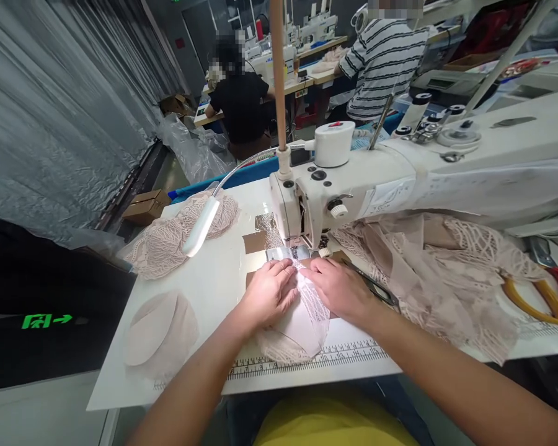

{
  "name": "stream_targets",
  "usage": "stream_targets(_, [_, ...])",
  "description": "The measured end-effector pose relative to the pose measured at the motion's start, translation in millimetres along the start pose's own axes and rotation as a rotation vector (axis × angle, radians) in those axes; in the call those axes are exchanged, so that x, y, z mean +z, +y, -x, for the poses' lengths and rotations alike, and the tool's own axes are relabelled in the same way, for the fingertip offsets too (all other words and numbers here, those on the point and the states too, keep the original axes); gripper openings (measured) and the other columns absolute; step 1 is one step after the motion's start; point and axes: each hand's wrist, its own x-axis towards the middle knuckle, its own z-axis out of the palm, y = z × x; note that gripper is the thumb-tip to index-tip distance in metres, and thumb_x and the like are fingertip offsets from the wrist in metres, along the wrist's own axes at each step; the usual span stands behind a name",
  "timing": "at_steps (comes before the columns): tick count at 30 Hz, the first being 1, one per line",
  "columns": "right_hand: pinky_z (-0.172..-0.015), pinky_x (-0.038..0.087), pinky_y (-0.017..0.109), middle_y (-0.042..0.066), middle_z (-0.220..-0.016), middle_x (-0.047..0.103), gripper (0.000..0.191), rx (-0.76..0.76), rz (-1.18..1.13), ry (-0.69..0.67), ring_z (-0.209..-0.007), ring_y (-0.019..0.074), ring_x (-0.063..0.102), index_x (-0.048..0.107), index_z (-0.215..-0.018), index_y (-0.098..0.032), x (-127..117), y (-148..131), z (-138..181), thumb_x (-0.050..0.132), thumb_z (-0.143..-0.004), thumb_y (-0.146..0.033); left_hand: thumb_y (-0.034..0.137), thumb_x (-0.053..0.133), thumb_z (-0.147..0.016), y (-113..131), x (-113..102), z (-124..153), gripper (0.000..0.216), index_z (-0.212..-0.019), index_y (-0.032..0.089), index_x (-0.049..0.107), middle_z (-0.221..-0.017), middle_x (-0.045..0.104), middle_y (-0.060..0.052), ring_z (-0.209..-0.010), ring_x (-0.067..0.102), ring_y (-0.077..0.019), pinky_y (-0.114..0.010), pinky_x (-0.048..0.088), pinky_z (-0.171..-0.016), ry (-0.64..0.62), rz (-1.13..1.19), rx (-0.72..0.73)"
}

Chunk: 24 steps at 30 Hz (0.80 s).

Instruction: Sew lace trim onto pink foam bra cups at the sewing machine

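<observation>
Room: a silver-grey, crinkled curtain [65,93] hangs far beyond and to the left of the left hand [270,291]. Two persons occupy workstations well beyond both hands: one in a black short-sleeved top [239,102], the other in a black-and-white striped top [385,68]. A brown cardboard box [146,206] sits off the table, beyond and left of the left hand. A green illuminated exit sign [46,321] shows far left of that hand.

Surface: a smooth white tabletop [218,279] lies under both hands. A white industrial sewing machine [390,167] stands directly ahead of the hands, its arm extending to the right. A loose heap of beige lace and sheer fabric [446,272] lies right of the right hand [341,288]. Bundled beige lace pieces [165,248] rest ahead and left of the left hand; a rounded stack of sheer beige cloth [160,337] lies nearer, on the same side.

Work: a pale pink, lace-edged fabric piece [292,334] lies beneath and between the hands, its far end near the needle area. The left hand rests flat on it, fingers together, thumb apart. The right hand's fingertips press its lace edge; its thumb is hidden, so a pinch cannot be confirmed.

Smaller items: a white gooseneck lamp [202,229] reaches over the left bundles. A black-marked ruler strip [344,354] runs nearer the body than both hands, partly covered by the fabric piece. Yellow-orange looped handles [516,297] lie far right of the right hand.
</observation>
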Motion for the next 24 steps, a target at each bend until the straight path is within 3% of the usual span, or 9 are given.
stream_targets(12, [-0.061,0.030,0.030,0.005,-0.079,0.058,0.025,0.042,-0.036,0.002,-0.068,0.0165,0.045,0.068,-0.091,-0.018,0,-9,-7,0.045,-0.086,-0.010,0.011,0.049,-0.076,-36,-9,-24,0.050,-0.126,0.009,0.053,-0.133,0.053,-0.016,-0.124,0.048,-0.0252,-0.041,0.039,-0.107,-0.101,-0.013,0.232])
stream_targets(17, [-0.064,0.037,0.027,0.004,-0.079,0.060,0.030,0.014,-0.243,0.025,-0.071,0.0151,0.052,0.070,-0.093,-0.020,0,-1,-3,0.041,-0.089,-0.013,0.003,0.043,-0.079,-32,-11,-9,0.048,-0.124,0.014,0.054,-0.135,0.051,-0.013,-0.126,0.044,-0.0265,-0.046,0.040,-0.104,-0.041,-0.040,0.175])
stream_targets(21, [-0.068,0.044,0.026,0.005,-0.089,0.064,0.033,0.107,-0.378,0.075,-0.076,0.0155,0.058,0.070,-0.096,-0.020,1,4,-1,0.040,-0.086,-0.010,0.016,0.049,-0.085,-13,-6,7,0.028,-0.111,0.016,0.058,-0.117,0.060,-0.012,-0.107,0.054,-0.0242,-0.041,0.045,-0.092,0.064,0.044,0.102])
stream_targets(24, [-0.072,0.047,0.027,0.005,-0.091,0.065,0.033,0.125,-0.419,0.069,-0.079,0.0167,0.060,0.070,-0.094,-0.020,2,5,-1,0.040,-0.084,-0.008,0.021,0.048,-0.088,-4,2,11,0.012,-0.088,0.017,0.060,-0.092,0.063,-0.009,-0.085,0.056,-0.0216,-0.037,0.046,-0.077,0.078,0.043,0.037])
